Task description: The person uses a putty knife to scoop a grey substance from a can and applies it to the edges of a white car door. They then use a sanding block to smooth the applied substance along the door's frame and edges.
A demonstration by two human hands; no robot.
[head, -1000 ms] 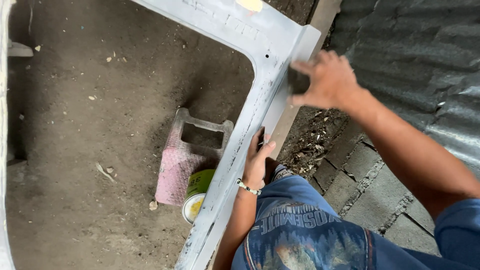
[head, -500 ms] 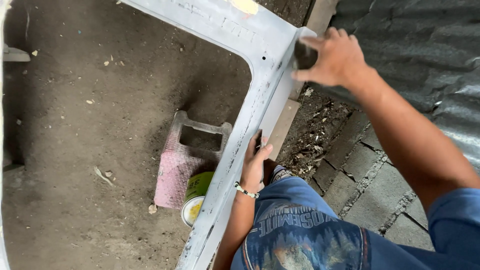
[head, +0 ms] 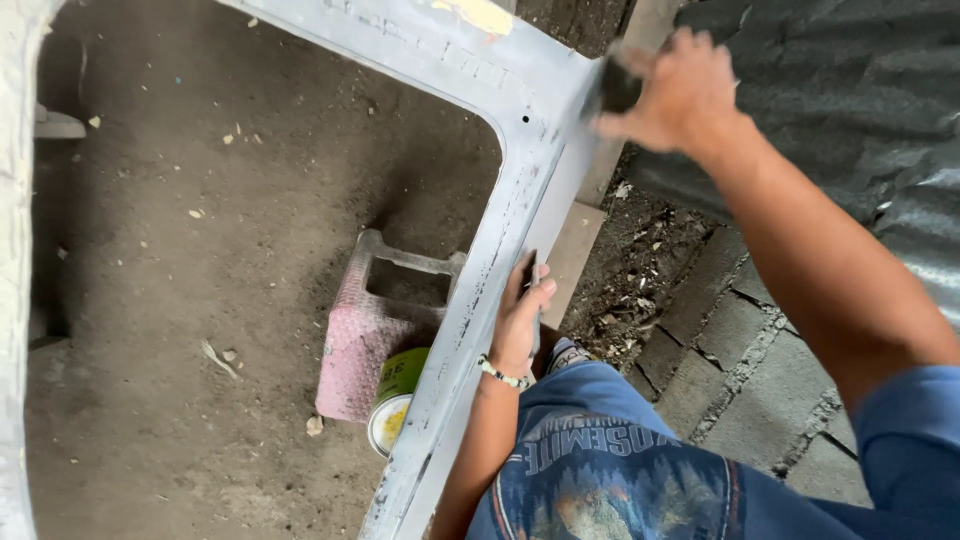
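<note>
A grey primed metal frame [head: 505, 215] with a large rounded opening runs from the top of the view down to the bottom centre. My right hand [head: 685, 90] presses a dark sanding pad [head: 618, 88] against the frame's outer edge near its upper corner. My left hand [head: 520, 318], with a bead bracelet on the wrist, grips the same edge lower down, fingers wrapped round the back. My blue printed shirt fills the bottom right.
Under the frame, a pink plastic stool [head: 358, 350] lies on the dirt floor [head: 200, 300] with a green-labelled open can [head: 395, 400] against it. To the right are grey concrete blocks [head: 740, 345] and a dark corrugated sheet [head: 850, 90]. A wooden plank [head: 570, 255] stands behind the frame.
My right hand has slid the sanding pad up the frame's edge toward the corner. My left hand keeps its grip in the same place.
</note>
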